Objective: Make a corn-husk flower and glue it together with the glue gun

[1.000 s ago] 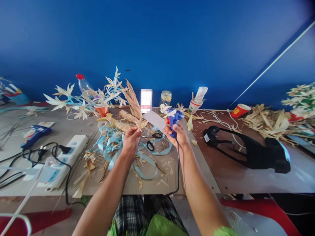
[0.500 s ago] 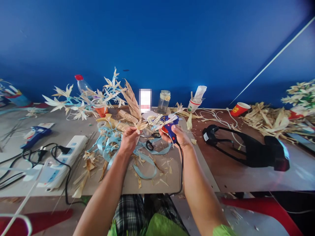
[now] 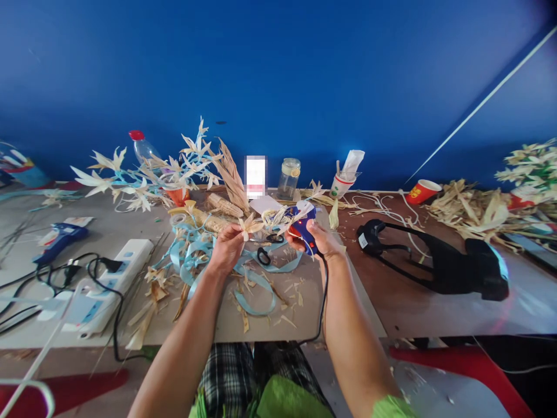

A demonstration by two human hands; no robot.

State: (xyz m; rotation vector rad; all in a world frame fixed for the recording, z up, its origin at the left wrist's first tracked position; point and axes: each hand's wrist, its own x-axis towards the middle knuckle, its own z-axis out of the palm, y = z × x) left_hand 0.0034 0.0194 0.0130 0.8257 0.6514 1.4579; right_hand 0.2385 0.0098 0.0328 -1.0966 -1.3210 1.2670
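Note:
Between the fingertips of my left hand (image 3: 227, 248) is a pale corn husk flower (image 3: 248, 226) with pointed petals. My right hand (image 3: 324, 239) is wrapped round a blue glue gun (image 3: 306, 229) with a lit red switch; its black cord hangs down past my wrist. The gun's nozzle end is hard to make out among pale husk strips (image 3: 278, 218). Just below and between my hands lie black-handled scissors (image 3: 263, 256), partly covered. Light blue ribbon (image 3: 256, 302) curls over the table around my left hand.
A corn cob (image 3: 225, 205), a lidded glass jar (image 3: 288, 179) and a husk-flower branch in an orange cup (image 3: 177, 197) stand or lie behind. At left are a power strip (image 3: 117, 284) and another glue gun (image 3: 61, 240); at right, a black headset (image 3: 448, 264) and a husk pile (image 3: 461, 209).
The flower in my left hand now shows its petals more openly and sits slightly further right. The glue gun has shifted a little to the right, away from the flower.

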